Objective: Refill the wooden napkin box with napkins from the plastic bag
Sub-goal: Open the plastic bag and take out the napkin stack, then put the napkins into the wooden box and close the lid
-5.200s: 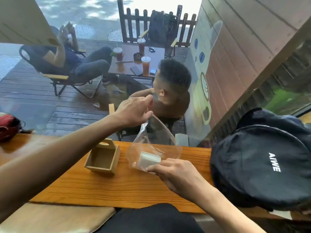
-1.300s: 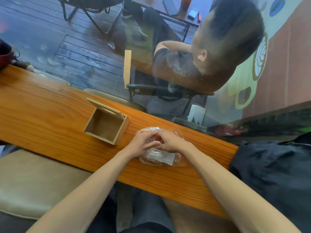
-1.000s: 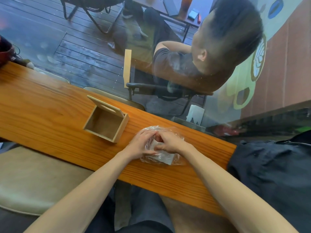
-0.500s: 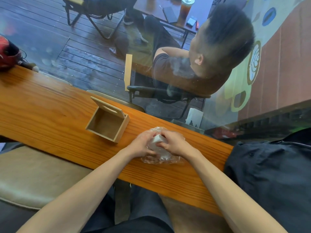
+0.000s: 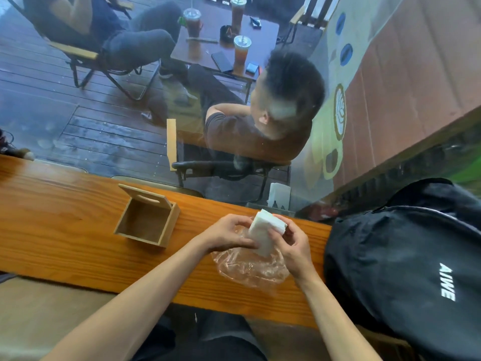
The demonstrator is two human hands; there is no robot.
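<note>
Behind a window, the wooden counter [image 5: 65,238] carries everything. Both hands meet over it: the left hand [image 5: 226,234] and the right hand [image 5: 291,243] together grip a white stack of napkins [image 5: 264,233], lifted above the crumpled plastic bag [image 5: 250,269] lying beneath them. Left of the hands stands the wooden napkin box [image 5: 147,221], open and empty. A black backpack [image 5: 406,269] sits to their right.
</note>
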